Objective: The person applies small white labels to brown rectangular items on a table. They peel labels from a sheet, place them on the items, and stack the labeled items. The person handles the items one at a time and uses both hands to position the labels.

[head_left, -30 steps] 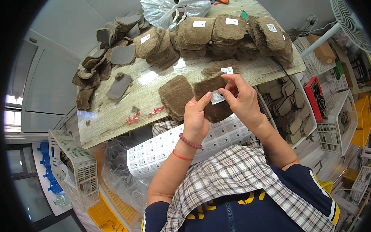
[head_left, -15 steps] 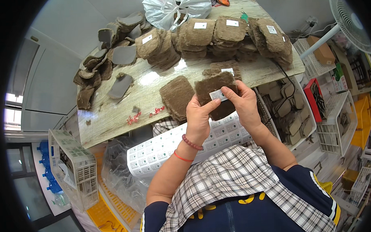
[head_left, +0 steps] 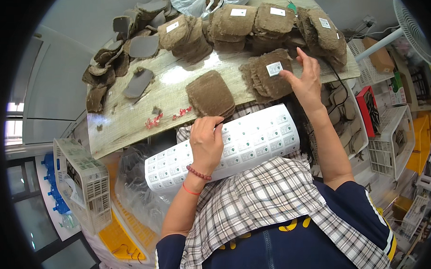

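- The right hand [head_left: 304, 79] lay open, fingers spread, fingertips resting on the labelled brown fibre pad [head_left: 269, 78] at about one o'clock on the wooden table [head_left: 129, 118]; it gripped nothing.
- The left hand [head_left: 205, 143] pressed flat on the white sticker sheet [head_left: 253, 138] across the lap, at six o'clock from the pads; whether it pinched a sticker, I could not tell.
- The small white label [head_left: 274, 68] might have lifted at a corner, since the pad's surface looked rough.
- The sheet curled over the plaid apron [head_left: 256, 204] and could have slid off.
- The unlabelled pad stack [head_left: 210, 93], at nine o'clock from the labelled one, sat near the table's edge and could have been nudged off.
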`<move>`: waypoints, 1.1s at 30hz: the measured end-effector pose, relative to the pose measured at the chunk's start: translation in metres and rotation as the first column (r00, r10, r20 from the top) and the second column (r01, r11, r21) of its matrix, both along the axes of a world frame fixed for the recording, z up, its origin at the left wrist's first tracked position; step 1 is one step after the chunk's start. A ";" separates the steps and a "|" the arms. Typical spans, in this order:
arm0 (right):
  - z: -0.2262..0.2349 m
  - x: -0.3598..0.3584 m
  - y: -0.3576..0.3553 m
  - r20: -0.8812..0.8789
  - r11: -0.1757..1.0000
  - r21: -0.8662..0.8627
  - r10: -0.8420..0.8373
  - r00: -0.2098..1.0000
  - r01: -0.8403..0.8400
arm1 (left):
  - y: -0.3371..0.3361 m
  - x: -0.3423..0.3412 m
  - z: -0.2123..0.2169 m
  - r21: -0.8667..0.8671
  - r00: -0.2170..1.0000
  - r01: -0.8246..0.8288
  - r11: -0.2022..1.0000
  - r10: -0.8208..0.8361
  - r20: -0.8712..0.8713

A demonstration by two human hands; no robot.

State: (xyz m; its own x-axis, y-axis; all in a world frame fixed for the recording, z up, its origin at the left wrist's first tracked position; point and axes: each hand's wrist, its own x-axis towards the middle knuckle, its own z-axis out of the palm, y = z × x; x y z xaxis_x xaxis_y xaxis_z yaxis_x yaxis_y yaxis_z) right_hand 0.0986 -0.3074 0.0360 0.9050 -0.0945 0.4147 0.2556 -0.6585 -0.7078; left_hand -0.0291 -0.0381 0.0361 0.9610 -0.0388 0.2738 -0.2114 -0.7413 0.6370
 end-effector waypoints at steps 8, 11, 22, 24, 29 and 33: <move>-0.011 -0.081 0.068 -0.076 0.850 -0.232 0.469 0.880 -0.473 | 0.014 -0.023 -0.024 0.185 0.999 -0.001 0.983 0.010 -0.048; -0.023 -0.085 0.072 -0.104 0.843 -0.220 0.480 0.871 -0.491 | 0.016 -0.022 -0.021 0.053 0.995 -0.025 0.998 0.030 -0.091; -0.024 -0.085 0.069 0.133 0.779 -0.412 0.564 0.815 -0.472 | 0.018 -0.021 -0.028 -0.165 0.993 -0.088 0.982 0.075 -0.087; -0.024 -0.084 0.068 0.137 0.774 -0.418 0.570 0.810 -0.475 | 0.018 -0.020 -0.029 -0.168 0.993 -0.096 0.981 0.082 -0.089; -0.025 -0.083 0.078 0.032 0.840 -0.205 0.518 0.855 -0.502 | 0.019 -0.019 -0.029 -0.168 0.992 -0.104 0.980 0.091 -0.084; -0.027 -0.087 0.085 0.077 0.857 -0.109 0.512 0.855 -0.504 | 0.017 -0.017 -0.028 -0.177 0.989 -0.131 0.975 0.116 -0.092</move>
